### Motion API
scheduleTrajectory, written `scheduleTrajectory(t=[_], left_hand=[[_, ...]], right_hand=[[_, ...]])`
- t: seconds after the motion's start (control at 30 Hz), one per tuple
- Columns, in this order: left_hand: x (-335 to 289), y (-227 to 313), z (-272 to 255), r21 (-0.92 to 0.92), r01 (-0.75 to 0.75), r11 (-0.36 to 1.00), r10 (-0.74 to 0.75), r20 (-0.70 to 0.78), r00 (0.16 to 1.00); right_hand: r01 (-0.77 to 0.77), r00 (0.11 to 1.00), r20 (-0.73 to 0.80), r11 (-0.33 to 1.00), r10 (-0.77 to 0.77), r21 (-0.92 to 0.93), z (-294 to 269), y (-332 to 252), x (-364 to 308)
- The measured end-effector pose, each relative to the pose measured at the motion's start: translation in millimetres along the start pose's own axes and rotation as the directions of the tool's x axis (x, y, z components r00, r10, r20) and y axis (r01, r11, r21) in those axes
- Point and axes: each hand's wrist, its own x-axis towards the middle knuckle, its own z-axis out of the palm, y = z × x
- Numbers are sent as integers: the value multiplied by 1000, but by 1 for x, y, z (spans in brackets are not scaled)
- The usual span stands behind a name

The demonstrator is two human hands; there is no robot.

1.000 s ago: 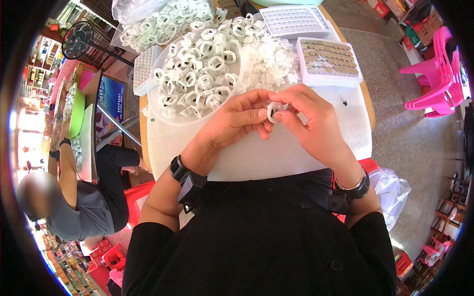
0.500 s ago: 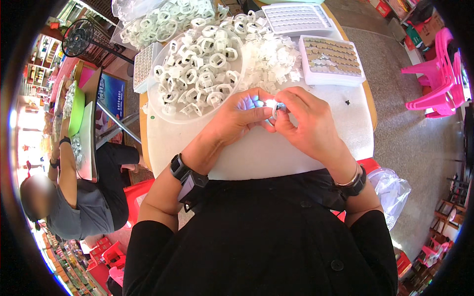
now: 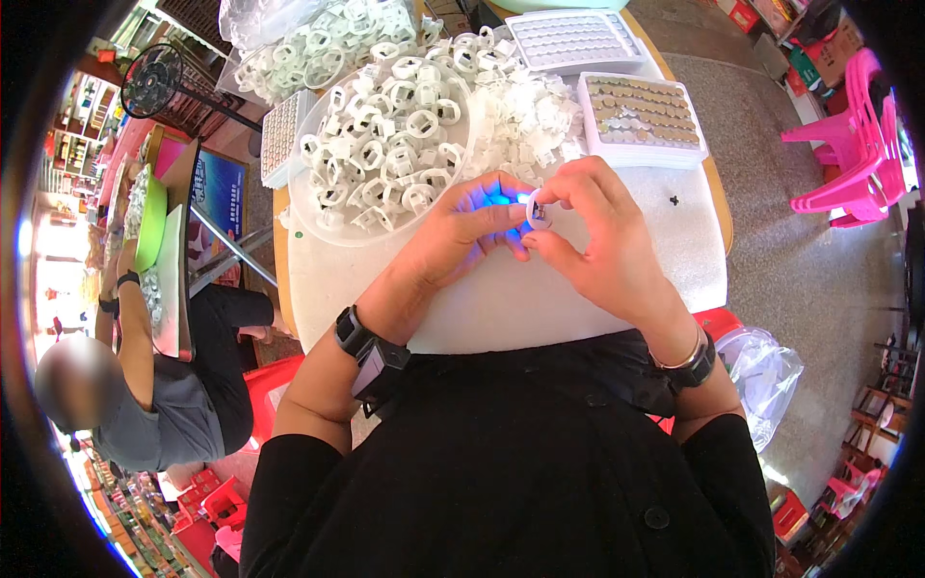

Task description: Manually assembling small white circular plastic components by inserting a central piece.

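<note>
Over the near part of the white-topped table, my two hands meet at a small white plastic ring (image 3: 541, 214) with a dark part in its middle. My left hand (image 3: 470, 223) is closed on the ring's left side, thumb against fingers. A bright blue light glows at the ring and colours those fingers. My right hand (image 3: 605, 236) has its index finger at the ring's top and its thumb near the lower edge. How firmly the right fingers grip is hard to see. Beyond my left hand, a wide clear tray (image 3: 306, 214) holds many similar white rings with dark centres.
Small white plastic pieces (image 3: 525, 120) lie heaped beside the tray. Right of them stands a white box of round metallic discs (image 3: 644, 111), with another white gridded tray (image 3: 575, 40) behind. A bag of rings (image 3: 299, 53) lies far left. At left, another person (image 3: 164, 405) works beside a green basin (image 3: 150, 220).
The glow on my left fingers has turned from whitish to deep blue. My right index finger and thumb have spread wider around the ring, showing more of it.
</note>
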Motion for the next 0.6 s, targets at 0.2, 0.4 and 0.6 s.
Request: scheduleTrajectory(t=[0.2, 0.4, 0.6], left_hand=[[1, -1, -1, -5, -30, 1000, 31, 34, 999], [4, -4, -4, -23, -67, 997, 69, 93, 993], [0, 0, -5, -64, -9, 998, 15, 84, 996]], right_hand=[[87, 996, 35, 990, -83, -110, 3, 6, 2], [97, 995, 30, 990, -94, -103, 5, 7, 0], [-163, 987, 36, 976, 160, 144, -6, -1, 1]])
